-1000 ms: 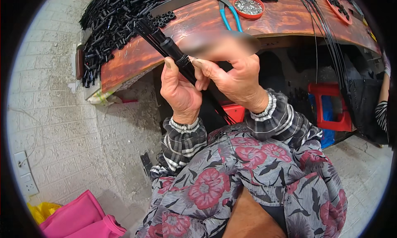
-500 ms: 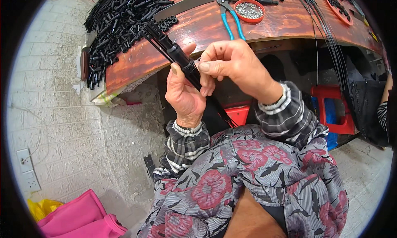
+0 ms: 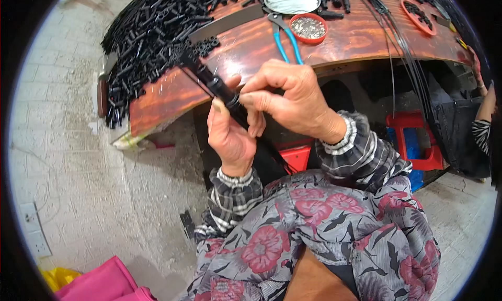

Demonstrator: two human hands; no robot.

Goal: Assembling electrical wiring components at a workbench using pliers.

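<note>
One wooden table (image 3: 355,42), its stained top glossy, curves across the far side of the workroom, above a seated worker's floral garment (image 3: 314,209). One heap of black tubular parts (image 3: 151,44), too many to count, covers the table's left end. Below the tabletop to the right stands one red stool (image 3: 431,157); a co-worker's arm (image 3: 487,105), in one striped sleeve, shows at the far right.

One black bundle (image 3: 214,84) of slim rods with thicker sleeves is held in the air between lap and table edge; its rods are too close to count. Its long axis runs aslant, the thick, sleeved end pointing up and left, away from the body toward the heap, the thin tails trailing down and right to the lap. Two bare hands work on it. The left hand (image 3: 231,141) is wrapped around the bundle, thumb against its side; the right hand (image 3: 298,99) brings thumb and forefinger together at the collar, though whether anything is pinched there is too small to tell.

Beyond lie one flat grey strip (image 3: 227,26), one pair of blue-handled pliers (image 3: 285,42) and three dishes: one of pale slivers (image 3: 293,0), one of silvery bits (image 3: 307,27), one of black pieces (image 3: 417,14).
</note>
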